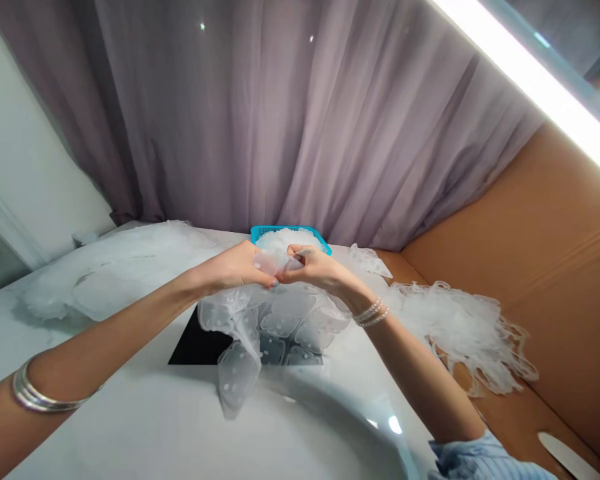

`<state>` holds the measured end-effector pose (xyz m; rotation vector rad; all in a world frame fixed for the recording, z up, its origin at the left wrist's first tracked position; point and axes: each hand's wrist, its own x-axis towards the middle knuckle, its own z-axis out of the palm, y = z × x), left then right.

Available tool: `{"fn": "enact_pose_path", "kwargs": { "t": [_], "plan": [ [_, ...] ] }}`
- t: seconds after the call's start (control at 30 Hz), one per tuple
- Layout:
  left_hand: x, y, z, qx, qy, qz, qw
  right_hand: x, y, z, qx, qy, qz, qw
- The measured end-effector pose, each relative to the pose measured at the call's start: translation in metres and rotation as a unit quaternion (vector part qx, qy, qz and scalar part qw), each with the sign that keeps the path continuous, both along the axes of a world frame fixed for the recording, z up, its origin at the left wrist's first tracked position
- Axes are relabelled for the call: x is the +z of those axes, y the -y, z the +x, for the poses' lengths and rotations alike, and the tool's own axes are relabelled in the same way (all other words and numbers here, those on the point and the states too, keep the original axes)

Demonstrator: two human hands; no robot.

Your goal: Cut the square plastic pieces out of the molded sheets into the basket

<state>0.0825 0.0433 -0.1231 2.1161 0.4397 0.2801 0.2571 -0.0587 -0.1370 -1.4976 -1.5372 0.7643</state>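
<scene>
A length of sheer white dotted fabric hangs down in folds from between my two hands. My left hand is closed, its thumb and fingers pinching the fabric from the left. From the right, my right hand pinches the same fabric, its fingers curled almost against those of my left hand. A small greyish thing shows at my right fingers, too small to name. Beneath, more of the fabric with rounded, pale-edged panels lies over a black mat.
Behind my hands stands a blue plastic basket with white material in it. A large heap of white sheer fabric lies left on the white table. Stringy white strips pile up right, beside a brown cardboard wall. Purple curtains hang behind.
</scene>
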Motion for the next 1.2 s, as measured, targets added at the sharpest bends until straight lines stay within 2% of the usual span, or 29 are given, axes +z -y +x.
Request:
{"fn": "enact_pose_path", "kwargs": {
  "t": [0.1, 0.27, 0.4, 0.6, 0.7, 0.83, 0.9, 0.97, 1.07, 1.13, 1.2],
  "plan": [
    [-0.014, -0.011, 0.007, 0.037, -0.005, 0.023, 0.999, -0.012, -0.018, 0.007, 0.018, -0.018, -0.025, 0.999],
    [-0.038, -0.032, 0.017, 0.111, -0.009, 0.038, 0.993, -0.033, -0.047, 0.011, -0.042, 0.045, -0.024, 0.998],
    [-0.06, -0.047, 0.016, 0.111, -0.013, -0.02, 0.994, -0.049, -0.061, 0.01, -0.067, 0.082, -0.026, 0.994],
    [-0.092, -0.06, 0.004, 0.085, -0.03, -0.139, 0.986, -0.069, -0.066, -0.001, -0.101, 0.139, -0.028, 0.985],
    [-0.094, -0.057, 0.001, 0.076, -0.026, -0.16, 0.984, -0.077, -0.07, -0.007, -0.133, 0.171, -0.02, 0.976],
    [-0.086, -0.045, 0.007, 0.006, -0.017, -0.172, 0.985, -0.092, -0.079, -0.002, -0.193, 0.19, -0.016, 0.963],
    [-0.083, -0.044, 0.01, -0.014, -0.008, -0.178, 0.984, -0.098, -0.081, 0.006, -0.196, 0.18, -0.027, 0.964],
    [-0.084, -0.048, 0.01, -0.001, 0.003, -0.187, 0.982, -0.097, -0.077, 0.016, -0.176, 0.157, -0.037, 0.971],
    [-0.087, -0.059, 0.0, 0.03, 0.01, -0.224, 0.974, -0.084, -0.06, 0.028, -0.133, 0.116, -0.036, 0.984],
    [-0.087, -0.063, -0.009, 0.035, 0.012, -0.26, 0.965, -0.074, -0.044, 0.032, -0.073, 0.039, -0.045, 0.996],
    [-0.085, -0.063, -0.017, 0.036, 0.022, -0.293, 0.955, -0.066, -0.03, 0.036, -0.013, -0.076, -0.058, 0.995]
  ]
}}
